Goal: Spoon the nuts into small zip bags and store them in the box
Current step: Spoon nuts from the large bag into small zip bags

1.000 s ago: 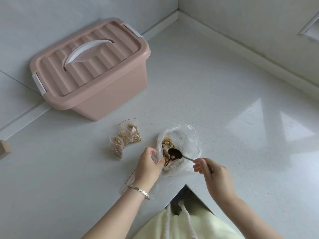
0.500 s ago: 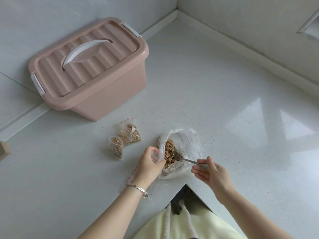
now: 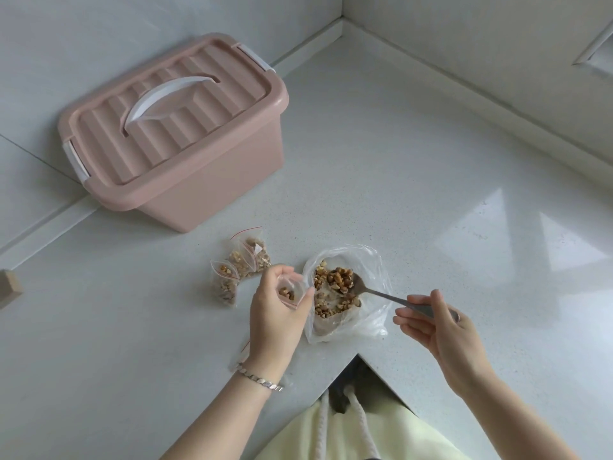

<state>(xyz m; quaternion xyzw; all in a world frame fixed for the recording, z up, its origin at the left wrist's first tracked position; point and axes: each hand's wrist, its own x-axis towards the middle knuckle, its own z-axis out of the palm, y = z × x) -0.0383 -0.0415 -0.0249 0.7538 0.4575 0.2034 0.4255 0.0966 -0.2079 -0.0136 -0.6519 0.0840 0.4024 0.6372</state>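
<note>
Left hand (image 3: 278,313) pinches small clear zip bag (image 3: 291,291) mouth open; right hand (image 3: 441,327) grips metal spoon (image 3: 371,291), nut-loaded, ready to tip.

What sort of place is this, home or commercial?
Probably a home kitchen counter, though that's not certain: a pale speckled worktop runs into a wall corner with a low upstand, and on it are a pink storage box and a loose bag of nuts with a spoon.
</note>
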